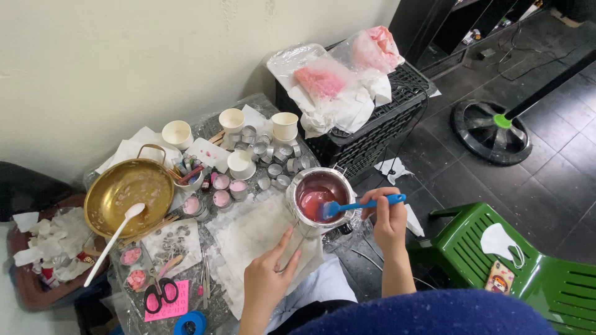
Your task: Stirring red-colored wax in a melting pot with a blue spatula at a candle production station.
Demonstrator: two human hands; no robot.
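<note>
Steel pitcher (pixel 320 200) gripped by my left hand (pixel 268 276) below; right hand (pixel 386 218) pinches blue spatula (pixel 357 205), blade inside, handle pointing right.

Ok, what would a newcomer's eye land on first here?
Probably the steel pot of pink liquid at centre, gripped by the left hand while the right hand dips a blue spatula into it. Next, the brass bowl with a white spoon at left.
</note>
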